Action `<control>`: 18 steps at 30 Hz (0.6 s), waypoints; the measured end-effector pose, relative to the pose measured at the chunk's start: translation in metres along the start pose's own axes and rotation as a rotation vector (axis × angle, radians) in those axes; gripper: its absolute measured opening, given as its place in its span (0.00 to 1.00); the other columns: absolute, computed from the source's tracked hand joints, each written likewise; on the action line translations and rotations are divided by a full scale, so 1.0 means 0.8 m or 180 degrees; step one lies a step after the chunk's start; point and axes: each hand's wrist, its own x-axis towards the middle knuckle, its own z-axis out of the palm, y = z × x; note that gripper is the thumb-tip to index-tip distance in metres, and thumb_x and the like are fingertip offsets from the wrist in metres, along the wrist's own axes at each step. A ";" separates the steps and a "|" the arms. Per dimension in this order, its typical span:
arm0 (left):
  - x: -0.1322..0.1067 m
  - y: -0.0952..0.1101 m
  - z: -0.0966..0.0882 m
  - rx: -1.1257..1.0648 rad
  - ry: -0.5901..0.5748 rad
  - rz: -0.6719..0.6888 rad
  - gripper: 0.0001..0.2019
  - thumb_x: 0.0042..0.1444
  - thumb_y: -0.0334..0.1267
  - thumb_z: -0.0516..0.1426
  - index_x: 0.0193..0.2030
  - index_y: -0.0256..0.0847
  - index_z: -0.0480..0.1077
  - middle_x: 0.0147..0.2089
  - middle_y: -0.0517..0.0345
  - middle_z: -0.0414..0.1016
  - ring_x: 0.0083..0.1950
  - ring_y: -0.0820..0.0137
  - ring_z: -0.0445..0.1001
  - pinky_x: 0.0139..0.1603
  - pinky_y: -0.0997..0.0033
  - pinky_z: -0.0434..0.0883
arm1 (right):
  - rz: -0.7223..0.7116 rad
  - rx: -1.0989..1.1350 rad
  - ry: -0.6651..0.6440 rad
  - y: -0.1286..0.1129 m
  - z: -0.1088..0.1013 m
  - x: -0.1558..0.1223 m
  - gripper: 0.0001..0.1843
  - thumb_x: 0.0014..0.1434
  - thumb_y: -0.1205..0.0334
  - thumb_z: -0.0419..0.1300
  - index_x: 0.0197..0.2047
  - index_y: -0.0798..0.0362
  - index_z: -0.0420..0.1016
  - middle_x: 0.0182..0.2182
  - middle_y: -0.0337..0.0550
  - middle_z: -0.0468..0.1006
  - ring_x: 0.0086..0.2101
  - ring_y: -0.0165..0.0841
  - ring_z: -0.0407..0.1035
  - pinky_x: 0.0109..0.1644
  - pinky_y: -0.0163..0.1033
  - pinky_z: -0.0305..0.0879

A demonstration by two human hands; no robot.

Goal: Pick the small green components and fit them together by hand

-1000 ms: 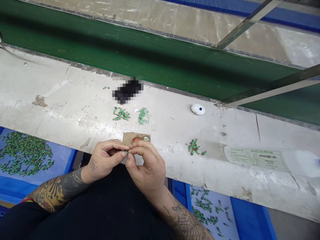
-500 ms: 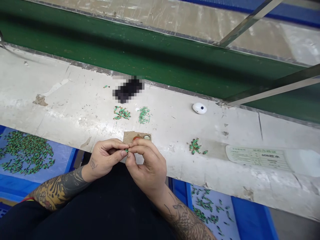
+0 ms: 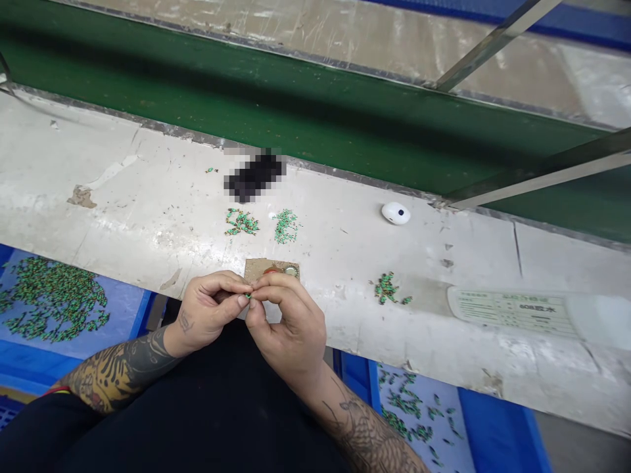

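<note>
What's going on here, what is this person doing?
A person is pinching a tiny green piece between the fingertips of their left hand and right hand, just in front of a cardboard scrap. Small heaps of similar green pieces lie on the worn white worktop, and many more lie in a blue tray below it.

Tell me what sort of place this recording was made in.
Probably a factory assembly line: a green conveyor belt runs behind a worn work bench, and blue plastic trays below it hold loose small green parts.
</note>
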 end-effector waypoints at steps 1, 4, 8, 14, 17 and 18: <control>0.000 0.000 0.000 -0.0041 -0.0011 0.0012 0.07 0.55 0.30 0.66 0.40 0.44 0.83 0.39 0.54 0.81 0.41 0.70 0.79 0.42 0.71 0.76 | -0.0012 -0.0006 0.0009 0.000 0.000 0.000 0.10 0.58 0.75 0.60 0.37 0.49 0.73 0.37 0.41 0.76 0.38 0.33 0.75 0.44 0.41 0.77; -0.001 0.001 0.001 -0.0101 -0.0011 0.0028 0.08 0.55 0.29 0.66 0.40 0.45 0.83 0.39 0.55 0.81 0.42 0.70 0.79 0.43 0.71 0.76 | -0.0061 -0.0029 0.0033 0.000 0.001 -0.001 0.10 0.59 0.75 0.60 0.38 0.49 0.73 0.37 0.41 0.76 0.39 0.33 0.75 0.44 0.41 0.77; -0.002 0.002 0.001 -0.0140 0.0106 -0.0073 0.05 0.54 0.32 0.67 0.38 0.44 0.83 0.39 0.54 0.81 0.42 0.69 0.79 0.44 0.71 0.77 | -0.0140 -0.0079 0.0072 -0.002 0.004 -0.001 0.11 0.58 0.75 0.60 0.39 0.48 0.73 0.37 0.40 0.76 0.38 0.34 0.75 0.43 0.42 0.77; -0.003 0.004 0.003 -0.0302 0.0186 -0.0152 0.05 0.53 0.33 0.68 0.37 0.44 0.82 0.39 0.55 0.81 0.42 0.71 0.79 0.45 0.73 0.77 | -0.0235 -0.0039 0.0040 -0.004 0.006 0.000 0.12 0.59 0.76 0.59 0.40 0.49 0.72 0.37 0.41 0.76 0.38 0.34 0.74 0.43 0.42 0.77; 0.000 0.005 0.001 -0.0186 0.0163 -0.0217 0.05 0.52 0.35 0.69 0.37 0.43 0.82 0.39 0.53 0.82 0.41 0.69 0.79 0.43 0.72 0.78 | -0.0165 0.0070 0.0012 0.000 0.003 0.000 0.12 0.60 0.75 0.58 0.42 0.48 0.72 0.38 0.42 0.75 0.40 0.35 0.73 0.44 0.44 0.76; 0.001 0.006 0.000 -0.0129 0.0128 -0.0233 0.05 0.52 0.35 0.69 0.38 0.42 0.83 0.39 0.53 0.82 0.41 0.69 0.80 0.43 0.71 0.78 | -0.0119 0.0136 -0.0003 0.002 0.002 0.000 0.12 0.60 0.74 0.58 0.43 0.48 0.72 0.38 0.42 0.75 0.41 0.36 0.73 0.44 0.45 0.76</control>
